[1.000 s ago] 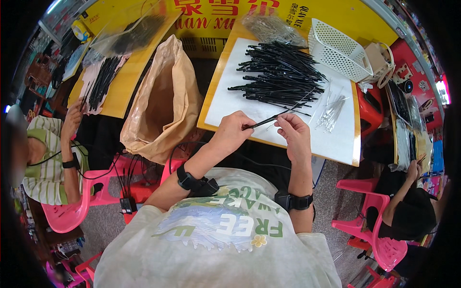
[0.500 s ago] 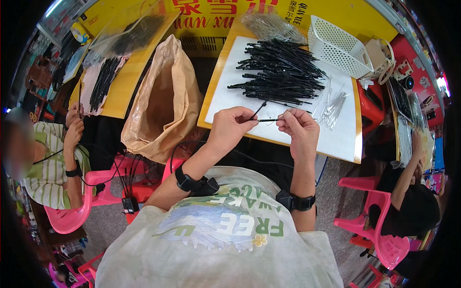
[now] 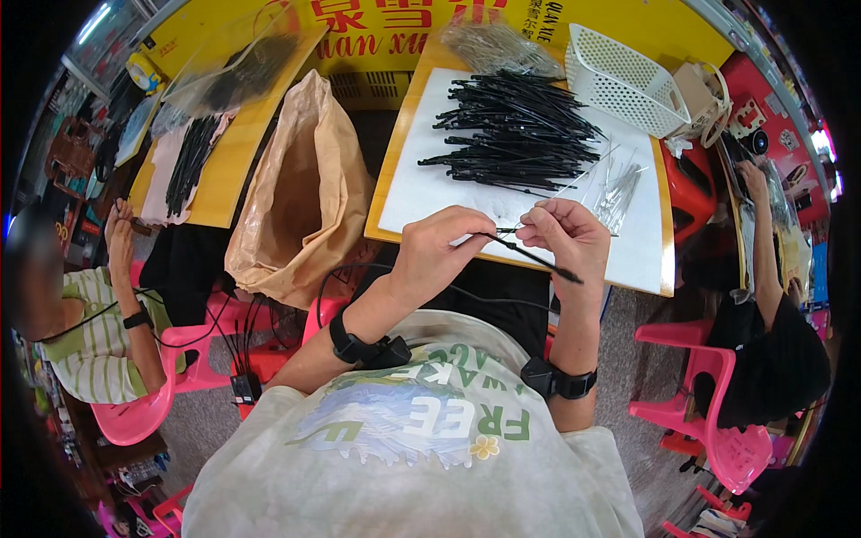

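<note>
Head | black strip [image 3: 536, 258] | slants from left hand [image 3: 435, 251] toward right hand [image 3: 567, 238]

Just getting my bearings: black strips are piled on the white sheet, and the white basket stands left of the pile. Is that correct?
Not quite: the head view shows the white basket right of the black strips, not left. They are indeed piled on the white sheet.

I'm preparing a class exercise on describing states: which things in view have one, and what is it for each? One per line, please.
Black strip: held, one end free
Left hand: fingers closed on the black strip
Right hand: fingers pinched, grip unclear
Black pile: loosely heaped
Silvery pins: lying loose
Paper bag: standing, mouth open
White basket: open-topped
Clear plastic bag: crumpled
</note>
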A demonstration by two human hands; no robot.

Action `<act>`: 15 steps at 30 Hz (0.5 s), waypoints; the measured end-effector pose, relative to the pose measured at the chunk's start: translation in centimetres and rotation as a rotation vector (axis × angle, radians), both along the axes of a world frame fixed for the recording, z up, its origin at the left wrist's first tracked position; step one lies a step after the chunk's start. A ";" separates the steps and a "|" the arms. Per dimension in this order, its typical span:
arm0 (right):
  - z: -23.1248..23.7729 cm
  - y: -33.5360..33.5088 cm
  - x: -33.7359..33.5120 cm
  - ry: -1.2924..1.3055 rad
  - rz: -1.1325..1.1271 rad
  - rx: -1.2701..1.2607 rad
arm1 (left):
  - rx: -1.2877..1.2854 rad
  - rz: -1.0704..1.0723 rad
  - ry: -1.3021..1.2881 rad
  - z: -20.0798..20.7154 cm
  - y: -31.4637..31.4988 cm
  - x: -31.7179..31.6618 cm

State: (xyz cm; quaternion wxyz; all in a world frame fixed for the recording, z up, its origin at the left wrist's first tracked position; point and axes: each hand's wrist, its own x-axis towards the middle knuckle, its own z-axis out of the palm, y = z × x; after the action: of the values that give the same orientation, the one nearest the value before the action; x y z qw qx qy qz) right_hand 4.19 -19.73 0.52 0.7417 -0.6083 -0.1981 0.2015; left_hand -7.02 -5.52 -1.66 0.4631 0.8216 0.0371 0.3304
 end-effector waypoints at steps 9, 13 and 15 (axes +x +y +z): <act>0.3 -0.1 -0.3 -0.012 0.038 -0.033 | 0.244 -0.079 -0.174 -0.6 0.3 -0.1; 0.0 -0.2 -0.1 -0.018 0.050 -0.041 | 0.287 -0.109 -0.234 -0.7 0.4 0.0; 0.1 -0.3 -0.1 0.002 0.066 -0.049 | 0.297 -0.109 -0.244 -0.7 0.4 -0.1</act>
State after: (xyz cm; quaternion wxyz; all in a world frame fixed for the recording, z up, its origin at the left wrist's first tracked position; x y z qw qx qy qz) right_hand 4.08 -20.01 0.60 0.7198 -0.6191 -0.2126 0.2312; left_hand -7.09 -5.12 -2.40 0.3549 0.8355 -0.1132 0.4039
